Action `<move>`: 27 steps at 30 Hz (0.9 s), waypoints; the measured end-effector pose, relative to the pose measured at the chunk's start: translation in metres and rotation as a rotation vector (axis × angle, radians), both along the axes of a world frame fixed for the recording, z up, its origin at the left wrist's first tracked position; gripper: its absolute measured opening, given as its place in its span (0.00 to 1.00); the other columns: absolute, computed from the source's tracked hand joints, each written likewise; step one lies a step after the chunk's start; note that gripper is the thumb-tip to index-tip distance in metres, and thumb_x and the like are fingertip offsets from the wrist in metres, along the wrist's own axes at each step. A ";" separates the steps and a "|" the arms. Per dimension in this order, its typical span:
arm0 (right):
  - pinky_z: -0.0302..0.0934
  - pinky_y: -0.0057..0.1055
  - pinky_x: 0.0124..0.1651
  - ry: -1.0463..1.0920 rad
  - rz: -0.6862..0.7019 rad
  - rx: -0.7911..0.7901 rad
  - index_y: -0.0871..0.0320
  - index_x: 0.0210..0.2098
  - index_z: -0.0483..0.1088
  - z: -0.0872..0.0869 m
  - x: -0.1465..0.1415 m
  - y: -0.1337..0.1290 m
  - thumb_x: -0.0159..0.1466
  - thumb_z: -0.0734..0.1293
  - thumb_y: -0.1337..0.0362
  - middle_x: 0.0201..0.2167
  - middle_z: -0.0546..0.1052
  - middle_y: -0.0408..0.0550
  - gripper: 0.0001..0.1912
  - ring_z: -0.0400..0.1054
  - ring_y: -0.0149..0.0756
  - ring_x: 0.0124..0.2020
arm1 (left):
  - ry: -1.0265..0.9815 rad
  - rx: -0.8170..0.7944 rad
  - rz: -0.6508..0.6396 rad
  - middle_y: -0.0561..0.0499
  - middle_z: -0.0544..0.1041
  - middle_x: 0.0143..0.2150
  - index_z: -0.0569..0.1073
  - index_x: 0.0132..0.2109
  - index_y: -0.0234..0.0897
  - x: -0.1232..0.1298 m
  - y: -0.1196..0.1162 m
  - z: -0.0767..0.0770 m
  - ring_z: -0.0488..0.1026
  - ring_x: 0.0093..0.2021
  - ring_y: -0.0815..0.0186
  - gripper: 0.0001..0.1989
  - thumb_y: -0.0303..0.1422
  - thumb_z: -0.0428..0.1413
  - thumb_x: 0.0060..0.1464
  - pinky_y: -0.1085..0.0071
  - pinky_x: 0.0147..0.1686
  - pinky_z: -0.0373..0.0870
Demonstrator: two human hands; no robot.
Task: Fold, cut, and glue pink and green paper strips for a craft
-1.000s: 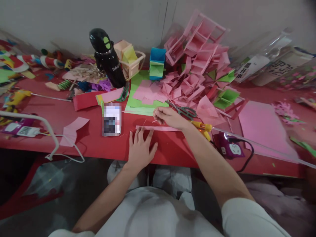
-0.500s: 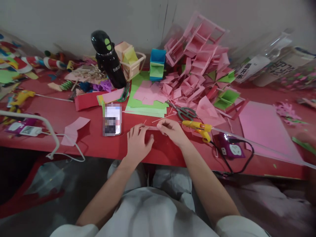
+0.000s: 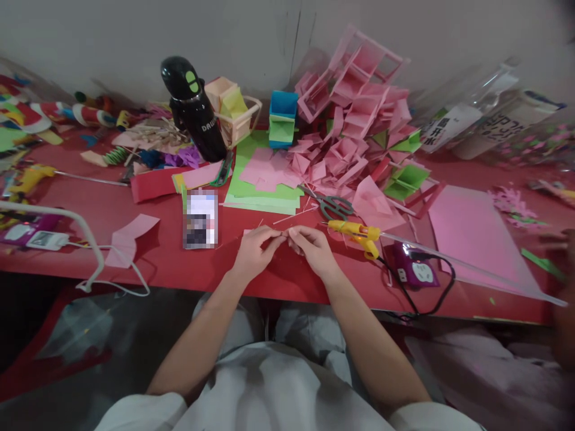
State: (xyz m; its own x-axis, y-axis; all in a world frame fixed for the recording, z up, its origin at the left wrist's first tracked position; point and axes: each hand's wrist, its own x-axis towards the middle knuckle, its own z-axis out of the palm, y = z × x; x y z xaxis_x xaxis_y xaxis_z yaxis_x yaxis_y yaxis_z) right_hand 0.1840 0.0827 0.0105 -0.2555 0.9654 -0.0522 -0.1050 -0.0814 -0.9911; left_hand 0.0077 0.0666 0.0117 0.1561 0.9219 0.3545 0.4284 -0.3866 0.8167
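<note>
My left hand (image 3: 256,249) and my right hand (image 3: 309,246) meet fingertip to fingertip above the red table (image 3: 171,263). Both hands are closed in a pinch, and whatever lies between the fingertips is too small to make out. A bit of pink paper (image 3: 247,231) shows beside my left fingers. Thin pink strips (image 3: 296,214) lie just beyond the hands. Grey-handled scissors (image 3: 336,207) rest behind my right hand, and a yellow glue gun (image 3: 354,229) lies to its right. To the left of my left hand is a phone (image 3: 200,219).
Green sheets (image 3: 265,202), a black bottle (image 3: 197,114) and a pile of pink paper frames (image 3: 359,108) stand behind. A purple power block (image 3: 415,266) with a black cable and a pink sheet (image 3: 476,233) lie right. A white tube (image 3: 90,233) arches at left; another person's hand shows far right.
My left hand has gone from spread fingers on the pink strip to a pinch against my right fingertips. The strip between the hands is now mostly hidden. The view has shifted slightly.
</note>
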 end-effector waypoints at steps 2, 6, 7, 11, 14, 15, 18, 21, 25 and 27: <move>0.50 0.28 0.24 -0.041 0.004 0.040 0.56 0.32 0.77 0.003 -0.002 -0.001 0.64 0.69 0.47 0.22 0.69 0.40 0.18 0.56 0.27 0.20 | -0.022 0.023 0.036 0.49 0.82 0.37 0.79 0.39 0.38 -0.001 -0.001 -0.005 0.78 0.37 0.64 0.09 0.36 0.56 0.65 0.67 0.42 0.73; 0.50 0.28 0.24 -0.066 0.014 0.068 0.57 0.35 0.79 0.004 -0.003 -0.003 0.64 0.69 0.47 0.22 0.69 0.40 0.19 0.56 0.27 0.21 | -0.073 0.073 0.043 0.48 0.83 0.36 0.79 0.38 0.38 -0.003 -0.001 -0.010 0.78 0.37 0.64 0.07 0.34 0.58 0.63 0.67 0.41 0.73; 0.50 0.28 0.24 -0.062 0.013 0.067 0.57 0.35 0.79 0.003 -0.003 -0.003 0.64 0.69 0.47 0.22 0.69 0.40 0.19 0.56 0.27 0.20 | -0.082 0.077 0.034 0.48 0.83 0.37 0.79 0.38 0.39 -0.004 -0.001 -0.010 0.78 0.37 0.64 0.07 0.33 0.58 0.63 0.67 0.40 0.73; 0.50 0.28 0.24 -0.048 0.002 0.066 0.56 0.34 0.80 -0.001 0.000 -0.002 0.65 0.69 0.48 0.21 0.68 0.39 0.18 0.54 0.26 0.20 | -0.109 0.054 0.037 0.49 0.82 0.37 0.80 0.39 0.40 -0.006 -0.002 -0.010 0.77 0.36 0.65 0.07 0.33 0.57 0.65 0.68 0.37 0.71; 0.50 0.28 0.25 -0.043 0.006 0.068 0.56 0.33 0.80 -0.003 0.002 -0.002 0.65 0.69 0.49 0.21 0.68 0.39 0.17 0.54 0.26 0.20 | -0.123 0.048 0.056 0.49 0.81 0.35 0.79 0.40 0.39 -0.006 -0.002 -0.009 0.76 0.35 0.66 0.08 0.33 0.56 0.65 0.68 0.36 0.70; 0.50 0.28 0.25 -0.042 0.007 0.069 0.56 0.34 0.81 -0.003 0.002 -0.001 0.65 0.69 0.49 0.21 0.68 0.39 0.17 0.54 0.26 0.20 | -0.129 0.053 0.056 0.49 0.81 0.35 0.79 0.39 0.39 -0.006 -0.002 -0.008 0.76 0.35 0.66 0.07 0.33 0.56 0.65 0.68 0.37 0.71; 0.49 0.28 0.24 -0.042 0.008 0.073 0.56 0.36 0.81 -0.004 0.002 -0.001 0.65 0.69 0.49 0.22 0.69 0.39 0.17 0.55 0.26 0.21 | -0.157 0.068 0.054 0.49 0.81 0.36 0.80 0.40 0.39 -0.004 -0.002 -0.007 0.76 0.36 0.66 0.06 0.32 0.58 0.64 0.69 0.38 0.72; 0.49 0.28 0.24 -0.038 0.005 0.076 0.56 0.36 0.81 -0.005 0.002 -0.002 0.65 0.69 0.50 0.21 0.69 0.39 0.16 0.55 0.26 0.20 | -0.177 0.060 0.053 0.50 0.81 0.36 0.80 0.40 0.39 -0.003 -0.002 -0.007 0.76 0.35 0.67 0.05 0.32 0.59 0.62 0.70 0.36 0.72; 0.49 0.28 0.24 -0.034 -0.004 0.071 0.55 0.35 0.81 -0.006 0.002 -0.001 0.64 0.70 0.49 0.21 0.69 0.40 0.16 0.55 0.26 0.20 | -0.181 0.047 0.049 0.49 0.81 0.36 0.81 0.41 0.39 -0.004 -0.004 -0.006 0.76 0.34 0.67 0.05 0.32 0.60 0.61 0.70 0.36 0.73; 0.49 0.28 0.24 -0.033 -0.008 0.065 0.55 0.35 0.81 -0.007 0.002 -0.001 0.64 0.70 0.49 0.21 0.69 0.40 0.17 0.55 0.26 0.20 | -0.182 0.046 0.041 0.49 0.81 0.36 0.81 0.42 0.39 -0.004 -0.004 -0.007 0.76 0.35 0.67 0.05 0.31 0.60 0.61 0.69 0.37 0.73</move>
State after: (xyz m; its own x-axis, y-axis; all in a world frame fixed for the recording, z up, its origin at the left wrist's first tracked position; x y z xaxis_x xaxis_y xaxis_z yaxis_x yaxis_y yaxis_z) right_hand 0.1858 0.0820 0.0037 -0.2472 0.9690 0.0024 -0.0724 -0.0160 -0.9972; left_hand 0.0034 0.0626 0.0050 0.0484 0.9082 0.4157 0.2914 -0.4109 0.8638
